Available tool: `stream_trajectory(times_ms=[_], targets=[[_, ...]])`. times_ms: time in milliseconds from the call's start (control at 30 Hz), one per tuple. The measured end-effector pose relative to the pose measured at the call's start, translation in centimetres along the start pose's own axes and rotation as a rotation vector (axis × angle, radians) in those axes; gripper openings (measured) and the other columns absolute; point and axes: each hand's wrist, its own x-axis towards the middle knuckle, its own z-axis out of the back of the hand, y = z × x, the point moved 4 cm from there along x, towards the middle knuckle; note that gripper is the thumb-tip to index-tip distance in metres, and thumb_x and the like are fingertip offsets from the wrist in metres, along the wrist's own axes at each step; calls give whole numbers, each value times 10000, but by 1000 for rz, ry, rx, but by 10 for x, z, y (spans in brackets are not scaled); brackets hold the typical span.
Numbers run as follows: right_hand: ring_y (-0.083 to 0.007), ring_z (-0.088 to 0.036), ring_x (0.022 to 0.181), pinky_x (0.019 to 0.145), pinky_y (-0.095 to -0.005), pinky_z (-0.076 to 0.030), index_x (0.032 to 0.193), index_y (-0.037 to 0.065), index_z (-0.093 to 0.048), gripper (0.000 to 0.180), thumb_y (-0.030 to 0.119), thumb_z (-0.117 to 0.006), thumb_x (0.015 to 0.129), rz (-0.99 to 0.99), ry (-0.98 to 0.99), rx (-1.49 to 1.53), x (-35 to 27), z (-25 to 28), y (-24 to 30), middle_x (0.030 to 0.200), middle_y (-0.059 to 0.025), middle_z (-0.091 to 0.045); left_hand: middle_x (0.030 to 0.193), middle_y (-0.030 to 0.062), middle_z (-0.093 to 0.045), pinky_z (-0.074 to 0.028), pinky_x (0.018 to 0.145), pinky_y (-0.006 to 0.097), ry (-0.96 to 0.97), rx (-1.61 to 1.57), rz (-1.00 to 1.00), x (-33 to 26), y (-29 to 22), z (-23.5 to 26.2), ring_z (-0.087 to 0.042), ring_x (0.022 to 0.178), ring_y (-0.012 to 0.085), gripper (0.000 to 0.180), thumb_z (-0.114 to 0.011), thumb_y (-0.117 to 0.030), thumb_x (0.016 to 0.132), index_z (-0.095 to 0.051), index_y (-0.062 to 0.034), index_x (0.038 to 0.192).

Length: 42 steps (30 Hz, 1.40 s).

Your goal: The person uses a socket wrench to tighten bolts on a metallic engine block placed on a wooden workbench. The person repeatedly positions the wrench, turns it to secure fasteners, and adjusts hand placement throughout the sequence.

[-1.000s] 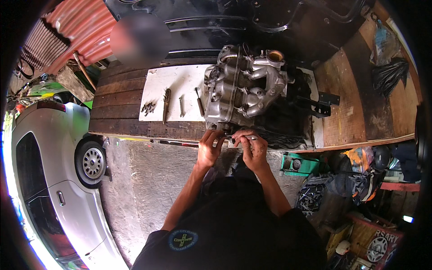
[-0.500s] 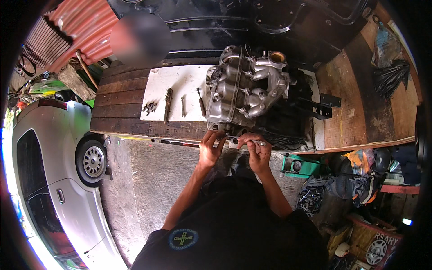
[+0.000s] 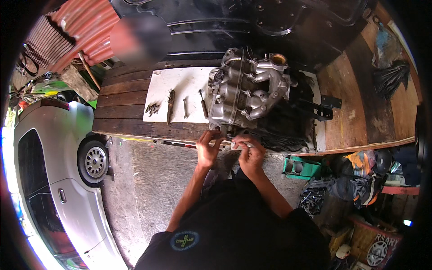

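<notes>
A silvery metal engine (image 3: pixel 232 92) sits on the worktop (image 3: pixel 121 112), just above the middle of the frame, its long ribbed cover running roughly from top to bottom of the frame with a slight lean. Its near end points down at the two hands, so the engine lies straight above them. The left hand (image 3: pixel 207 150) is the nearer, its bent fingertips close below that end; whether they grip or touch anything there I cannot tell. The right hand (image 3: pixel 252 156), a little lower and to the right, is closed around a slim silver tool (image 3: pixel 249 144) whose far tip is too small to make out. A narrow gap separates the hands.

Left of the engine, a white board (image 3: pixel 159 83) bears a dark-handled tool (image 3: pixel 203 105), a spanner (image 3: pixel 186 108) and a cluster of small dark parts (image 3: pixel 153 109).
</notes>
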Motion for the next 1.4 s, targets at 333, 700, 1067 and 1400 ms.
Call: stream_trajectory(times_ms=[333,700,1067,1400], targets=[[-290,-575,962,845,-349,-451,890,29,-643,183,81,-598,720,196,515,-876,14,-149,-70,950,-118,-653,774,77,-561,-490,610,277,-602,-200,368,-70,92,133,-540,672,127,218,-445,-175,982,-537,13,1042],[-340,-655,681,615,-435,-540,940,6,-627,269,98,-677,692,25,809,-621,5,-148,-37,781,-173,-655,748,73,-547,-494,590,283,-555,-342,447,-76,101,123,-534,660,134,200,-398,-138,980,-518,3,1055],[-112,-526,545,507,-268,-402,948,84,-652,165,143,-498,955,-128,-3,-121,62,-13,24,638,-32,-559,885,102,-641,-493,691,307,9,-61,72,-14,14,22,-616,758,190,178,-672,-18,804,-610,-1,970],[-65,-405,560,507,-237,-312,904,15,-626,266,194,-448,991,-271,-175,20,36,55,-13,610,2,-464,886,121,-604,-462,770,417,37,132,-141,3,-24,-25,-554,871,326,202,-700,5,706,-608,-26,884]])
